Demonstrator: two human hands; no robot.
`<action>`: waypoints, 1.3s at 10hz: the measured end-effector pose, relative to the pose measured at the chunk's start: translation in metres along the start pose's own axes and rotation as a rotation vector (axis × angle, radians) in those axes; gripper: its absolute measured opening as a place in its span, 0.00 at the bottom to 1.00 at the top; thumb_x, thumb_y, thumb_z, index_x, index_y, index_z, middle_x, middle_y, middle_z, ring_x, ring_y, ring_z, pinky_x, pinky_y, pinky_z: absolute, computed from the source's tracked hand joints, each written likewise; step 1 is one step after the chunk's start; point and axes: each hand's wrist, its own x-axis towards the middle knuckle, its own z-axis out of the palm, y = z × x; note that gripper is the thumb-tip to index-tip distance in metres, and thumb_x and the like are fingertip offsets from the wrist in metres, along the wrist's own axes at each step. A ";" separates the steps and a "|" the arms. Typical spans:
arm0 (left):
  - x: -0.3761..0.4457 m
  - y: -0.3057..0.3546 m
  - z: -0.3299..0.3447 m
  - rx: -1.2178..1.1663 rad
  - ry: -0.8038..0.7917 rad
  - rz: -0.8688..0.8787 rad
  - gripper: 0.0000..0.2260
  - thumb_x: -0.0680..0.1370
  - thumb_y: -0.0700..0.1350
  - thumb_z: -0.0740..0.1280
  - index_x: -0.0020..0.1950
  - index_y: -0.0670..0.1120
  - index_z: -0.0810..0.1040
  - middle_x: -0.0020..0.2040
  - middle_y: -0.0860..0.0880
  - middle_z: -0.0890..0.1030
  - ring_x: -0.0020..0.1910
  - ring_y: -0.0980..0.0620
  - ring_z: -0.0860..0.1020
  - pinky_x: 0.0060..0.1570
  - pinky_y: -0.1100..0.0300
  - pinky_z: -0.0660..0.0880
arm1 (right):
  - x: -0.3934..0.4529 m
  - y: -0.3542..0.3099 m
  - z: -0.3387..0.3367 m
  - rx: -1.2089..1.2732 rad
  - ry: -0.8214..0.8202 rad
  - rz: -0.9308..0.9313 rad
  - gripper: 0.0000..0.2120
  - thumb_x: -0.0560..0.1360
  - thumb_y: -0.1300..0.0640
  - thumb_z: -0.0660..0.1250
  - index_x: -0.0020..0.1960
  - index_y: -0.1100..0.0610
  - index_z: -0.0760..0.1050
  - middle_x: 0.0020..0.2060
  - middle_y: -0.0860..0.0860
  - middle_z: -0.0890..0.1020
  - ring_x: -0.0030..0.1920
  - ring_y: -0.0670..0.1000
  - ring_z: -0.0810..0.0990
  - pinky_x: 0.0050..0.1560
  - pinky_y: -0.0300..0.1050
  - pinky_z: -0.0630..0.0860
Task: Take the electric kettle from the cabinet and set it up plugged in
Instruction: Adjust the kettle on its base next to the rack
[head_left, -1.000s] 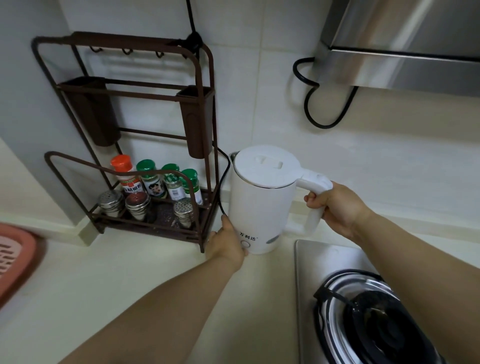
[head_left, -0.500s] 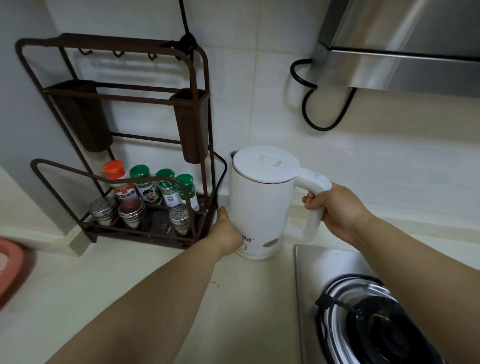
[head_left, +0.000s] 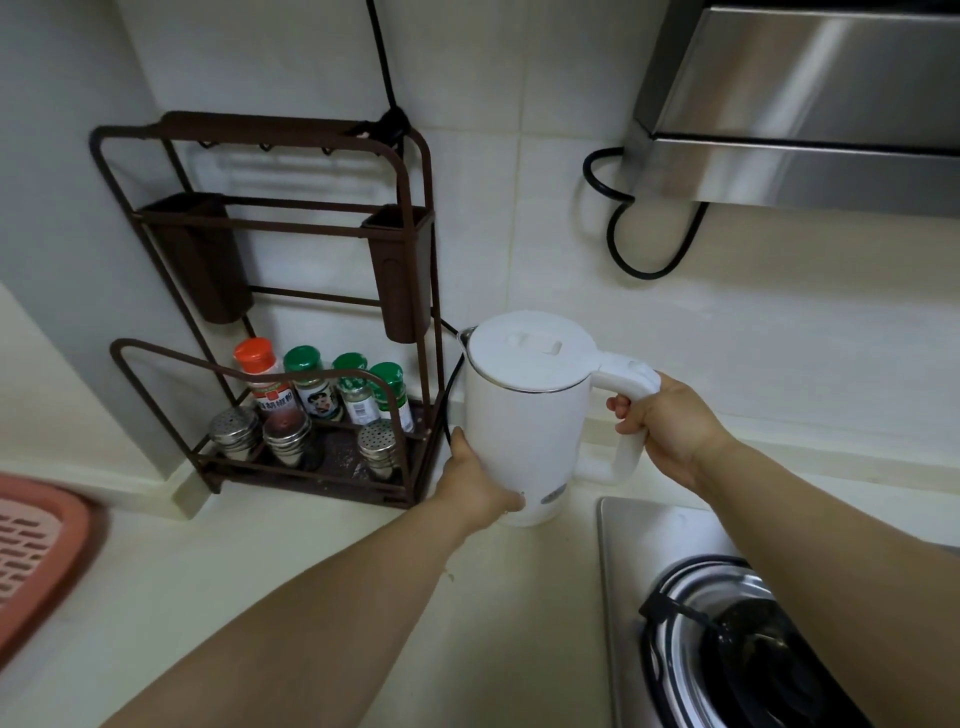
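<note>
A: Two hands on the kettle (head_left: 524, 415). The right hand (head_left: 662, 421) is wrapped round its handle, and the left hand (head_left: 475, 480) is cupped against the lower left of the body, thumb up the side.

B: Where does the kettle stand?

A: Upright on the tabletop (head_left: 311, 597), close to the back wall, lid shut. It sits between the rack (head_left: 415, 291) on its left and the hob (head_left: 675, 545) on its right. Whether its base is fully down on the surface I cannot tell; the left hand covers that edge.

B: And the surface itself?

A: Pale cream, smooth, with a few small crumbs near the left forearm. It runs into a corner; the walls are white tile, and a low cream ledge follows the back wall.

B: What fills the rack?

A: Four jars (head_left: 311, 387) with coloured caps in a row at the back, one red and three green, and three steel shakers (head_left: 236, 439) in front. Two dark brown cups hang from its upper rails.

B: Any cord?

A: A black cord (head_left: 384, 62) comes down the wall, is knotted at the rack's top, and runs down behind the kettle. Its end is hidden.

B: The rest of the room?

A: A steel hood (head_left: 805, 104) at upper right with a looped black cable (head_left: 623, 239) below it, a burner (head_left: 753, 649) set in the hob, and a pink basket (head_left: 36, 561) at the left edge.
</note>
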 end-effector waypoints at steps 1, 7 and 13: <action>-0.007 0.005 0.002 -0.038 0.056 0.045 0.53 0.62 0.45 0.80 0.75 0.48 0.48 0.70 0.46 0.67 0.67 0.44 0.69 0.64 0.46 0.72 | 0.001 -0.001 0.000 0.016 0.008 0.000 0.25 0.65 0.80 0.52 0.49 0.58 0.77 0.33 0.52 0.70 0.35 0.49 0.69 0.38 0.40 0.65; -0.069 0.086 -0.092 0.240 0.267 0.333 0.10 0.73 0.36 0.62 0.48 0.46 0.81 0.48 0.48 0.82 0.52 0.47 0.80 0.58 0.57 0.76 | -0.021 -0.094 0.041 -0.587 0.351 -0.273 0.13 0.71 0.67 0.56 0.47 0.56 0.76 0.44 0.51 0.76 0.46 0.55 0.73 0.46 0.45 0.70; 0.018 0.118 -0.192 0.310 0.106 0.100 0.14 0.80 0.38 0.57 0.63 0.37 0.76 0.62 0.39 0.79 0.62 0.42 0.76 0.50 0.58 0.73 | 0.044 -0.115 0.176 -1.045 -0.203 0.078 0.16 0.76 0.61 0.62 0.63 0.61 0.76 0.61 0.58 0.79 0.62 0.57 0.77 0.58 0.47 0.73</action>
